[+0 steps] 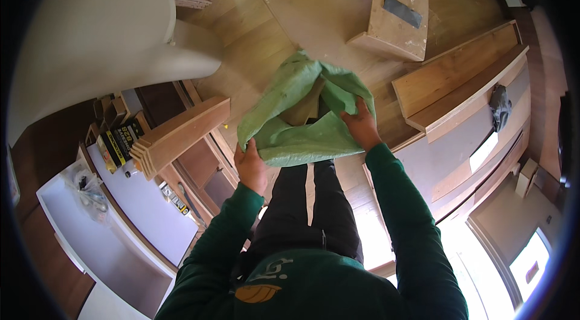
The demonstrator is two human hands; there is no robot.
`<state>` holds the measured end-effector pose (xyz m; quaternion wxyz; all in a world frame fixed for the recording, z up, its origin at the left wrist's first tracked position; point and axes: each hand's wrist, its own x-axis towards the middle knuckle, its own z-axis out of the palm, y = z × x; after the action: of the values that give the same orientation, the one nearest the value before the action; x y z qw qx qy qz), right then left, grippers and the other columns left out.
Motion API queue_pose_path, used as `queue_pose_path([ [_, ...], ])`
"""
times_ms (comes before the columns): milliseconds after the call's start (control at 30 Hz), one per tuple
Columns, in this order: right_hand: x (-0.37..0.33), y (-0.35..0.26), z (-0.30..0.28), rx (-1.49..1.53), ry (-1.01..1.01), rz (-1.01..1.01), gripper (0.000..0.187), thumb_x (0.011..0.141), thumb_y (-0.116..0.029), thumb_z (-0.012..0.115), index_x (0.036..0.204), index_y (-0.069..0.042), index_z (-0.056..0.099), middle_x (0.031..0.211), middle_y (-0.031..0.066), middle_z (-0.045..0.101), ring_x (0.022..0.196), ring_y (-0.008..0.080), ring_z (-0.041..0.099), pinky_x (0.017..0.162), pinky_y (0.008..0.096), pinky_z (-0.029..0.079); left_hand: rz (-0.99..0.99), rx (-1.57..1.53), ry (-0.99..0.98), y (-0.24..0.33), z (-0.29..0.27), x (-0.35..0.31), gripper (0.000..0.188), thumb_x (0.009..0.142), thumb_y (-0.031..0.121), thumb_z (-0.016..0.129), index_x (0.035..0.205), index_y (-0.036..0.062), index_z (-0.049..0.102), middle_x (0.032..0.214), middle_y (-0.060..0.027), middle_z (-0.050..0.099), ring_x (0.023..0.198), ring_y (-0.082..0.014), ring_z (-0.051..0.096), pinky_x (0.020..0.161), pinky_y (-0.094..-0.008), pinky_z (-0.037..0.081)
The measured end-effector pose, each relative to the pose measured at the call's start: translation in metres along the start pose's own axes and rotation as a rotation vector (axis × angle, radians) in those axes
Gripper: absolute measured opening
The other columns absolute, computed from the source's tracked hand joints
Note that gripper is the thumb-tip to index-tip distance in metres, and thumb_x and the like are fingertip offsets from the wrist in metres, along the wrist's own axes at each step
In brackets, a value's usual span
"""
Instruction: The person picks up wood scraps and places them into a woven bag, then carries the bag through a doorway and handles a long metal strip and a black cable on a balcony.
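At far left, a crumpled clear plastic bag lies in a white trough, whose raised sides probably keep it from sliding off. Next come narrow boards, stacked with their lengths matched, likely to save room. The left hand has its grip closed on the near left edge of a green sack, thumb uppermost. The sack is in front of the person's legs, over the floor; whether its base touches down is hidden. Its mouth faces up toward the head, seemingly spread by the two hands pulling apart. The rim is roughly triangular, slightly longer from side to side, with a peak pointing away from the body; the sack's own long axis is not clear. The right hand has its grip pinched on the right edge, farther forward than the left. Beyond, a wooden box and an angled long board piece stand apart from the sack.
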<state>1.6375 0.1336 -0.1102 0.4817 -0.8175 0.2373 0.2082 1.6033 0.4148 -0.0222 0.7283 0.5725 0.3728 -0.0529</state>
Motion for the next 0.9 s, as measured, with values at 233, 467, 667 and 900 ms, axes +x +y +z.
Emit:
queue_pose_path([
  [233, -0.002, 0.005, -0.022, -0.156, 0.392, -0.105, 0.083, 0.076, -0.028, 0.075, 0.143, -0.002, 0.034, 0.125, 0.0249, 0.056, 0.088, 0.0303, 0.065, 0.073, 0.0357, 0.053, 0.039, 0.169, 0.002, 0.01, -0.014, 0.0, 0.03, 0.1, 0.015, 0.045, 0.123, -0.0016, 0.053, 0.116, -0.0109, 0.061, 0.104, -0.0187, 0.058, 0.091, -0.0314, 0.046],
  [467, 0.027, 0.007, -0.016, 0.15, 0.034, 0.36, 0.04, 0.081, -0.031, 0.07, 0.108, -0.003, 0.065, 0.087, 0.0146, 0.067, 0.07, 0.0228, 0.064, 0.05, 0.0348, 0.05, 0.179, 0.359, -0.132, 0.003, -0.029, 0.0, 0.031, 0.1, 0.014, 0.045, 0.124, -0.0018, 0.053, 0.118, -0.0131, 0.06, 0.106, -0.0198, 0.058, 0.093, -0.0315, 0.044],
  [667, -0.001, -0.108, -0.045, 0.087, 0.144, -0.005, 0.026, 0.085, -0.028, 0.061, 0.089, -0.002, 0.065, 0.066, 0.0136, 0.059, 0.065, 0.0227, 0.061, 0.058, 0.0351, 0.046, 0.232, 0.311, -0.183, 0.013, -0.035, 0.003, 0.03, 0.099, 0.012, 0.044, 0.124, -0.0012, 0.054, 0.117, -0.0119, 0.061, 0.107, -0.0201, 0.058, 0.093, -0.0312, 0.044],
  [900, -0.082, -0.201, -0.05, 0.183, -0.003, -0.308, 0.017, 0.08, -0.015, 0.058, 0.087, -0.001, 0.064, 0.068, 0.0181, 0.058, 0.063, 0.0281, 0.059, 0.06, 0.0373, 0.045, 0.251, 0.361, -0.193, 0.037, -0.051, -0.014, 0.026, 0.098, 0.011, 0.046, 0.118, -0.0002, 0.057, 0.11, -0.0116, 0.063, 0.104, -0.0201, 0.059, 0.092, -0.0315, 0.045],
])
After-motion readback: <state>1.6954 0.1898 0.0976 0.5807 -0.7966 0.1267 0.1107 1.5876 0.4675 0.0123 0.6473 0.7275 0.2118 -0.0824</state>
